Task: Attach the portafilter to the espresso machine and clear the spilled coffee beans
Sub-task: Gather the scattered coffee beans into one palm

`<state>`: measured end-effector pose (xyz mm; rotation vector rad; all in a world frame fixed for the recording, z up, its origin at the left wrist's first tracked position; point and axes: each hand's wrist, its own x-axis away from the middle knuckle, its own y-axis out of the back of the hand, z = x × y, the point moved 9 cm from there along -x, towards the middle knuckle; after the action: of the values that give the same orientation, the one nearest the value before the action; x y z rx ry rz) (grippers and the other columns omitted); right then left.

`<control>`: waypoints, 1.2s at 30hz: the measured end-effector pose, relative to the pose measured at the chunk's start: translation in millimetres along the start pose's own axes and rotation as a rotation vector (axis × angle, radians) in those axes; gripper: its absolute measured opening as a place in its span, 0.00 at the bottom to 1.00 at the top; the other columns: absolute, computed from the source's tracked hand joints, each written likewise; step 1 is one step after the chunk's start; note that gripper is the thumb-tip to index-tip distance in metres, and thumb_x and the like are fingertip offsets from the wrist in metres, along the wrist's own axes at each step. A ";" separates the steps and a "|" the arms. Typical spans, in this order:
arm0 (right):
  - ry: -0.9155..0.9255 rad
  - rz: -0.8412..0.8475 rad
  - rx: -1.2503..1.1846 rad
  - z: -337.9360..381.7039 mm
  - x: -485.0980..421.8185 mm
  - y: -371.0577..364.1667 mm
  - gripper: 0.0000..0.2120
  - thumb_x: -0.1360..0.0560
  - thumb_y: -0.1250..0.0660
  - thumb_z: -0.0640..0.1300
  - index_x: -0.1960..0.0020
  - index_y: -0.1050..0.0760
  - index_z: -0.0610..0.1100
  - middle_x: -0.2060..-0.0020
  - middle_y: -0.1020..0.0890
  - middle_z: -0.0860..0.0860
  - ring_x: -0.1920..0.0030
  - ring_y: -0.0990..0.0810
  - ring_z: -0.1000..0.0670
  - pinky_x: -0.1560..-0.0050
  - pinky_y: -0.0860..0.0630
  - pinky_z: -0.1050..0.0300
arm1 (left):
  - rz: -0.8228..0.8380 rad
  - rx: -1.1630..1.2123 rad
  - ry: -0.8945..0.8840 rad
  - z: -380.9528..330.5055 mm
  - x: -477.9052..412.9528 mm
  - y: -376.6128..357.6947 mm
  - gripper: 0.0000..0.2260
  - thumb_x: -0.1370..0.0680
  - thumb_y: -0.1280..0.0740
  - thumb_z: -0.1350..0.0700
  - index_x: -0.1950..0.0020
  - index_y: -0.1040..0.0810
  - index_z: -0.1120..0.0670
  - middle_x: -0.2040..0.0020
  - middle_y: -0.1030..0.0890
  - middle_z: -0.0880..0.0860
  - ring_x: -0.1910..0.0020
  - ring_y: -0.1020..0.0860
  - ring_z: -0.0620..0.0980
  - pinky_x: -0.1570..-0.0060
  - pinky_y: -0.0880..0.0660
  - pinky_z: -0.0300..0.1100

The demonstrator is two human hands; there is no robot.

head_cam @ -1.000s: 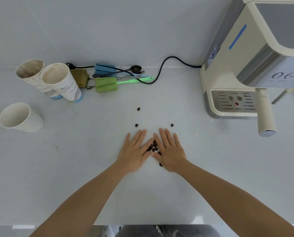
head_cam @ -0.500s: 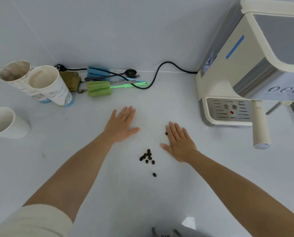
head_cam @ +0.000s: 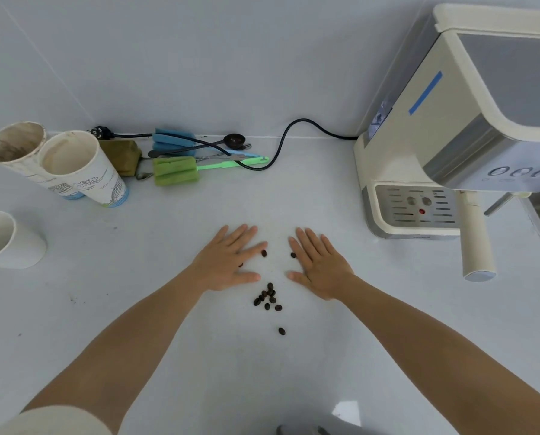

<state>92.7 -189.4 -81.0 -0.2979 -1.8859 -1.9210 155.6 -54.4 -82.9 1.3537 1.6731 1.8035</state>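
beans [head_cam: 268, 297] lie in a small dark pile on the white counter [head_cam: 372, 340], just toward the person from the gap between the two hands. both hands are flat on the counter, palms down, fingers stretched out, grasping nothing. the left hand [head_cam: 227, 262] and the right hand [head_cam: 317, 266] stand about equally near to the pile, one on each side, thumbs pointing inward just above it. two loose beans sit between the index fingers, one beside the left fingers [head_cam: 264, 253] and one beside the right fingers [head_cam: 293, 254]; one more bean [head_cam: 281, 331] lies alone, nearer to the person than the pile. so the pile is behind the thumbs, not in front of the fingertips, and i judge the coming sweep must pull inward and toward the body to gather the strays into it. the portafilter handle [head_cam: 477, 243] already sticks out from the espresso machine [head_cam: 419, 146] at the right, so this part seems done.
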 end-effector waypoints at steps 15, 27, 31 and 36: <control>0.200 -0.016 0.026 48.8 29.6 -12.7 0.29 0.23 0.59 0.60 0.33 0.73 0.50 0.32 0.70 0.53 0.32 0.73 0.49 0.29 0.69 0.52 | -0.070 0.043 -0.026 -67.5 43.7 -35.1 0.41 0.30 0.55 0.29 0.30 0.69 0.53 0.30 0.70 0.48 0.33 0.76 0.48 0.33 0.74 0.51; 0.157 -0.031 -0.013 68.9 61.9 -32.4 0.34 0.31 0.70 0.65 0.33 0.74 0.47 0.31 0.70 0.50 0.33 0.76 0.46 0.31 0.72 0.52 | -0.096 0.033 0.037 -96.1 67.0 -48.6 0.41 0.30 0.60 0.30 0.28 0.65 0.57 0.28 0.67 0.51 0.33 0.75 0.50 0.33 0.73 0.53; 0.101 -0.098 -0.100 75.2 70.7 -29.8 0.34 0.28 0.65 0.63 0.31 0.70 0.44 0.27 0.63 0.46 0.29 0.69 0.47 0.30 0.69 0.54 | -0.138 0.223 0.135 -88.5 74.9 -41.8 0.35 0.24 0.53 0.37 0.27 0.63 0.56 0.24 0.63 0.52 0.31 0.71 0.47 0.30 0.69 0.48; 0.024 -0.243 -0.267 89.9 81.0 -20.4 0.35 0.25 0.46 0.59 0.26 0.53 0.42 0.27 0.42 0.43 0.28 0.43 0.45 0.28 0.47 0.52 | -0.335 1.097 0.423 -61.8 104.1 -32.3 0.24 0.20 0.49 0.47 0.25 0.49 0.52 0.23 0.47 0.49 0.26 0.49 0.43 0.30 0.54 0.37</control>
<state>-0.9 -113.2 -58.9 -0.1275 -1.7155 -2.3322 43.8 -2.3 -60.9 0.8774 3.1306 0.9738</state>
